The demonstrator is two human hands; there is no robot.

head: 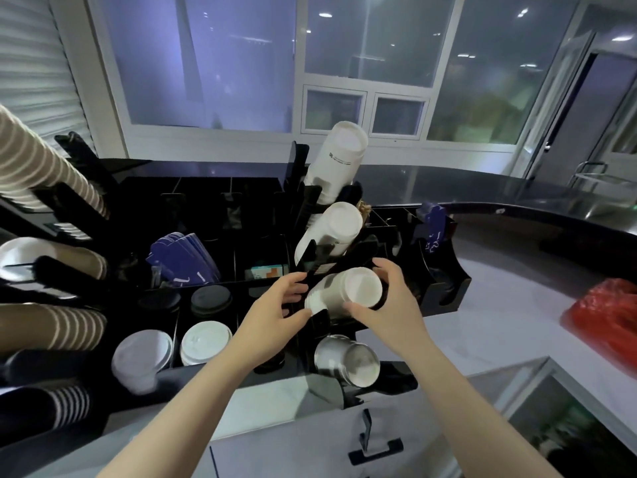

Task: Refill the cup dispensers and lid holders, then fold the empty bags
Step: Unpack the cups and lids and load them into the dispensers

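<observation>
Large dark windows with white frames (362,63) filled the background, and below them a curved glossy dark counter (517,191) ran toward three o'clock above a pale marble-patterned counter (499,305). On it stood a black plastic organiser rack (444,291) with tilted cup dispensers and lid wells. Both hands met at the centre on a stack of white paper cups (344,291) lying tilted in the third dispenser slot: the left hand (275,305) curled its fingers round the stack's side at nine o'clock, and the right hand (386,301) wrapped the base end from three o'clock, thumb below. At twelve o'clock from it, two more white cup stacks (339,160) sat in higher slots; at six o'clock lay a short silvery-grey cup stack (348,360). White plastic lids (205,341) and black plastic lids (210,300) filled wells at eight o'clock, with blue cardboard sleeves (182,257) behind. Brown striped cup stacks (44,157) lined the nine o'clock edge. A crumpled red plastic bag (606,315) lay at three o'clock.
</observation>
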